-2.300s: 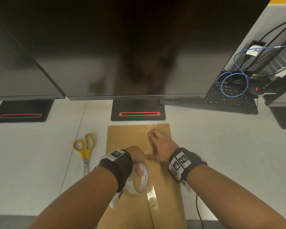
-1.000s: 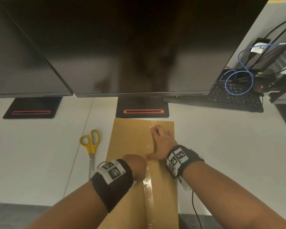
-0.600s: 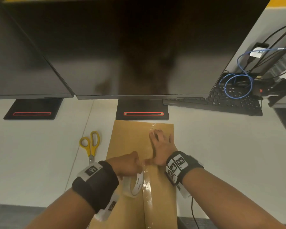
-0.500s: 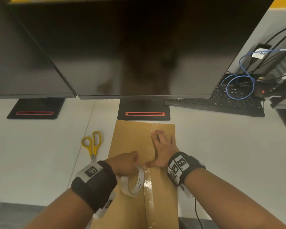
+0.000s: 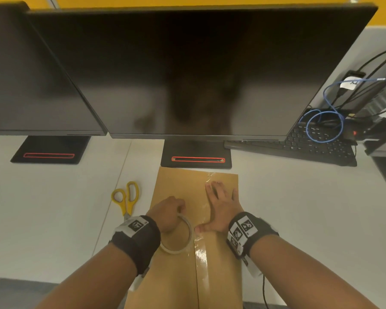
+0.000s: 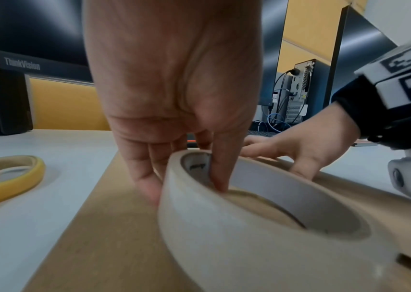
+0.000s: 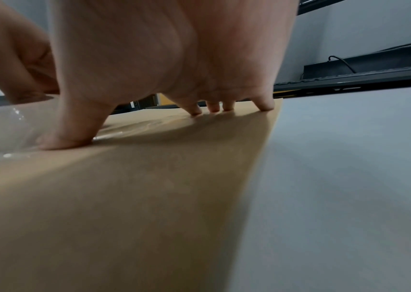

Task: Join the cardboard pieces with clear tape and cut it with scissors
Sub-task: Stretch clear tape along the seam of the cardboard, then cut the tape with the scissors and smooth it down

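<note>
Two brown cardboard pieces [image 5: 172,184] [image 7: 149,187] lie side by side on the white desk, their seam [image 5: 197,284] covered by a shiny strip of clear tape [image 5: 202,257]. My left hand [image 5: 166,214] [image 6: 174,118] grips the roll of tape [image 5: 176,237] [image 6: 261,227], which lies flat on the left piece, fingers over its rim. My right hand [image 5: 221,208] [image 7: 174,69] presses flat on the tape and right piece, fingers spread, thumb [image 7: 66,136] on the strip. Yellow-handled scissors [image 5: 126,198] [image 6: 2,173] lie left of the cardboard.
A large dark monitor [image 5: 198,70] hangs over the far end of the cardboard, its stand base [image 5: 196,156] just beyond. A second monitor [image 5: 27,85] is at left. A keyboard [image 5: 299,146] and blue cables [image 5: 323,128] sit at right. The desk's front edge [image 5: 31,279] is near.
The left hand turned the tape roll from upright on its edge to lying flat on the left cardboard piece. The right hand stayed pressed on the taped seam.
</note>
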A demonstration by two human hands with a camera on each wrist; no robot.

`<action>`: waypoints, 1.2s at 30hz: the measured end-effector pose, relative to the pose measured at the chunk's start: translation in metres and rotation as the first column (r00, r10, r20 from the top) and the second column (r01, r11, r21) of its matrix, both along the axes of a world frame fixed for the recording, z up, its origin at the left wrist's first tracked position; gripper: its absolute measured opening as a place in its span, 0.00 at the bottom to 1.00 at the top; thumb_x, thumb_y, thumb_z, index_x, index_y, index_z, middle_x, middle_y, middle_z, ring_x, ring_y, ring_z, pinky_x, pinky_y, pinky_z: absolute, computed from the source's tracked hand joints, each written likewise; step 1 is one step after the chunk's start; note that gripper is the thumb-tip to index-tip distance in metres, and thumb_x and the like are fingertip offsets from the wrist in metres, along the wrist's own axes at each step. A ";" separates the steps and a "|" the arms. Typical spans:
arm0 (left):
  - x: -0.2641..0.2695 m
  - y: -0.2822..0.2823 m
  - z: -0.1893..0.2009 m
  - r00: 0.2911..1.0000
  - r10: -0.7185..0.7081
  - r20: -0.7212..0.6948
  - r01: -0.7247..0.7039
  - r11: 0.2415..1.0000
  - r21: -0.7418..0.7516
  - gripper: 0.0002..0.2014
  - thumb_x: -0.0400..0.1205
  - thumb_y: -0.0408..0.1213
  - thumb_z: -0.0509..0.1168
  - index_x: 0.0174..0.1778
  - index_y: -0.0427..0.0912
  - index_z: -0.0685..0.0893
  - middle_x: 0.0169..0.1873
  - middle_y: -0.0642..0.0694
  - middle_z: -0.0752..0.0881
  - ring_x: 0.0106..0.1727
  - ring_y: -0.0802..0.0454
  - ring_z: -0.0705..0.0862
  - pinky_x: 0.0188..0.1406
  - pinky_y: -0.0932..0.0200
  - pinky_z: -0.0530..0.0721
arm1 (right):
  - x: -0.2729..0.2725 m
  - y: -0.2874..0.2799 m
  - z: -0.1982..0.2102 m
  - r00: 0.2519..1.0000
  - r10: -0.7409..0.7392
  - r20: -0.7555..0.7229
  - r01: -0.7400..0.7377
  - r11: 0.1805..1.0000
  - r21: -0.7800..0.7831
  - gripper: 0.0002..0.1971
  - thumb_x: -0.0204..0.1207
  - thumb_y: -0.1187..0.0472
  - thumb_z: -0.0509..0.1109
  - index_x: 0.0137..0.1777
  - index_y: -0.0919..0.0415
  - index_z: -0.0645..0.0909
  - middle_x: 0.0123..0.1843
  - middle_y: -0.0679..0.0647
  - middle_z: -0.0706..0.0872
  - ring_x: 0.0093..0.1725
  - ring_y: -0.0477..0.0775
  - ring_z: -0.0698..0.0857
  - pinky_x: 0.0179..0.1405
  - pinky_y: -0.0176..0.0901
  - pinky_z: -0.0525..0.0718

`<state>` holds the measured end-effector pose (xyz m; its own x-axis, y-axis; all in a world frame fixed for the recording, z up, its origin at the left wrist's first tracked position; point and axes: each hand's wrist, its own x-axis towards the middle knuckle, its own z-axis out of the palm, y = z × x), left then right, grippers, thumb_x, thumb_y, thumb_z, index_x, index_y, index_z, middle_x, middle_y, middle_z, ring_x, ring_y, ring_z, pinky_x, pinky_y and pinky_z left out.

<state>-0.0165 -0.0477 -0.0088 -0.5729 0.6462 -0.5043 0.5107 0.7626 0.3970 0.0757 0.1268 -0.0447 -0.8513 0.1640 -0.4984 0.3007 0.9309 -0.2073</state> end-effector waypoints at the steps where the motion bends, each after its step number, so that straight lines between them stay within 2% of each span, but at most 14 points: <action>1: 0.000 0.001 -0.002 0.999 -0.009 -0.036 0.010 1.000 0.004 0.08 0.78 0.32 0.61 0.44 0.51 0.79 0.50 0.49 0.77 0.53 0.47 0.79 0.55 0.56 0.79 | 0.000 0.000 0.000 1.000 0.001 0.001 -0.001 1.000 -0.001 0.69 0.54 0.19 0.66 0.84 0.52 0.31 0.86 0.53 0.34 0.84 0.56 0.32 0.80 0.70 0.33; 4: 0.002 0.001 -0.004 0.994 -0.037 -0.106 0.035 0.999 -0.012 0.09 0.78 0.34 0.61 0.50 0.50 0.83 0.54 0.48 0.77 0.56 0.48 0.77 0.57 0.53 0.80 | 0.001 0.000 -0.001 1.000 0.005 -0.011 -0.005 1.000 0.002 0.69 0.54 0.19 0.65 0.84 0.52 0.31 0.86 0.53 0.34 0.84 0.56 0.32 0.80 0.69 0.33; 6: -0.001 -0.002 -0.001 1.000 -0.001 -0.029 0.000 1.000 -0.016 0.11 0.75 0.37 0.64 0.51 0.53 0.82 0.53 0.51 0.76 0.57 0.50 0.76 0.58 0.54 0.79 | 0.001 0.001 -0.002 1.000 0.012 -0.011 -0.012 1.000 0.007 0.69 0.54 0.18 0.64 0.84 0.52 0.31 0.86 0.53 0.33 0.84 0.56 0.32 0.80 0.68 0.33; 7: -0.003 -0.006 0.003 0.998 0.054 0.031 -0.055 0.998 0.010 0.11 0.73 0.39 0.65 0.50 0.55 0.81 0.52 0.53 0.76 0.56 0.51 0.77 0.58 0.54 0.79 | 0.001 0.001 -0.002 1.000 0.013 -0.009 -0.013 1.000 0.008 0.69 0.54 0.18 0.64 0.84 0.52 0.30 0.86 0.53 0.33 0.84 0.56 0.32 0.80 0.68 0.32; 9: -0.014 -0.014 0.009 0.965 0.241 0.100 -0.252 0.962 0.108 0.07 0.74 0.40 0.63 0.46 0.54 0.81 0.50 0.52 0.79 0.54 0.50 0.80 0.59 0.51 0.80 | 0.001 0.001 -0.002 1.000 0.012 -0.009 -0.012 1.000 0.010 0.69 0.54 0.18 0.64 0.84 0.52 0.30 0.86 0.53 0.34 0.84 0.56 0.32 0.80 0.68 0.32; 11: -0.029 -0.025 0.011 0.900 0.436 0.014 -0.431 0.884 0.181 0.07 0.78 0.40 0.60 0.47 0.49 0.82 0.52 0.47 0.81 0.53 0.46 0.82 0.57 0.50 0.82 | 0.000 0.001 -0.001 1.000 0.011 -0.014 -0.011 1.000 0.014 0.69 0.53 0.18 0.64 0.84 0.52 0.31 0.86 0.53 0.35 0.84 0.56 0.33 0.80 0.69 0.33; 12: -0.037 -0.030 0.011 0.871 0.485 -0.076 -0.468 0.868 0.167 0.08 0.79 0.40 0.59 0.50 0.47 0.82 0.53 0.44 0.81 0.54 0.44 0.82 0.55 0.52 0.82 | -0.001 0.001 0.000 1.000 0.010 -0.015 -0.010 1.000 0.017 0.69 0.53 0.18 0.64 0.84 0.52 0.32 0.86 0.53 0.36 0.85 0.57 0.34 0.80 0.69 0.34; 15: -0.054 -0.043 0.005 0.850 0.418 -0.320 -0.451 0.892 -0.032 0.16 0.80 0.41 0.60 0.63 0.45 0.77 0.60 0.41 0.77 0.61 0.41 0.78 0.58 0.51 0.79 | -0.002 0.001 0.002 1.000 0.005 -0.010 -0.005 1.000 0.020 0.69 0.52 0.18 0.65 0.84 0.52 0.33 0.86 0.53 0.37 0.85 0.57 0.35 0.79 0.70 0.34; 18: -0.062 -0.049 -0.004 0.833 0.441 -0.334 -0.500 0.859 -0.111 0.21 0.78 0.41 0.60 0.68 0.44 0.70 0.63 0.41 0.72 0.64 0.40 0.72 0.59 0.47 0.78 | -0.004 0.001 0.004 1.000 -0.002 -0.007 0.002 1.000 0.016 0.69 0.51 0.19 0.66 0.84 0.52 0.35 0.86 0.53 0.39 0.85 0.57 0.36 0.80 0.70 0.36; 21: -0.064 -0.050 -0.010 0.805 0.495 -0.328 -0.559 0.818 -0.136 0.25 0.77 0.42 0.62 0.70 0.43 0.65 0.65 0.40 0.72 0.65 0.39 0.72 0.61 0.46 0.77 | -0.005 0.001 0.005 1.000 -0.007 -0.016 0.007 1.000 0.015 0.68 0.53 0.19 0.66 0.85 0.53 0.38 0.86 0.52 0.41 0.85 0.57 0.38 0.80 0.70 0.38; 26: -0.063 -0.046 -0.011 0.798 0.447 -0.403 -0.536 0.833 -0.138 0.26 0.79 0.45 0.63 0.70 0.43 0.64 0.63 0.40 0.77 0.64 0.40 0.75 0.63 0.46 0.74 | -0.005 0.000 0.006 1.000 -0.015 -0.027 0.015 1.000 0.018 0.65 0.55 0.20 0.65 0.85 0.52 0.38 0.86 0.51 0.41 0.85 0.56 0.39 0.81 0.69 0.39; 30: -0.065 -0.050 -0.005 0.802 0.462 -0.378 -0.530 0.842 -0.096 0.27 0.76 0.46 0.65 0.69 0.45 0.65 0.61 0.43 0.79 0.63 0.42 0.75 0.62 0.47 0.72 | -0.005 0.001 0.003 0.999 -0.012 -0.033 0.012 1.000 0.020 0.66 0.55 0.19 0.64 0.85 0.52 0.37 0.86 0.52 0.41 0.85 0.57 0.39 0.81 0.69 0.40; 33: -0.062 -0.049 0.007 0.807 0.473 -0.352 -0.514 0.857 -0.026 0.30 0.75 0.49 0.67 0.71 0.45 0.65 0.64 0.43 0.78 0.64 0.42 0.75 0.60 0.48 0.74 | -0.006 0.002 0.003 0.999 -0.004 -0.035 0.005 1.000 0.023 0.64 0.56 0.20 0.64 0.85 0.53 0.38 0.86 0.52 0.42 0.85 0.57 0.39 0.81 0.69 0.40; 36: -0.057 -0.043 0.026 0.810 0.488 -0.325 -0.484 0.870 0.098 0.31 0.77 0.48 0.66 0.75 0.45 0.65 0.66 0.41 0.75 0.63 0.40 0.77 0.62 0.46 0.78 | -0.006 0.005 0.005 0.998 0.014 -0.063 -0.012 1.000 0.025 0.61 0.60 0.22 0.63 0.85 0.53 0.41 0.86 0.54 0.46 0.85 0.56 0.42 0.82 0.68 0.42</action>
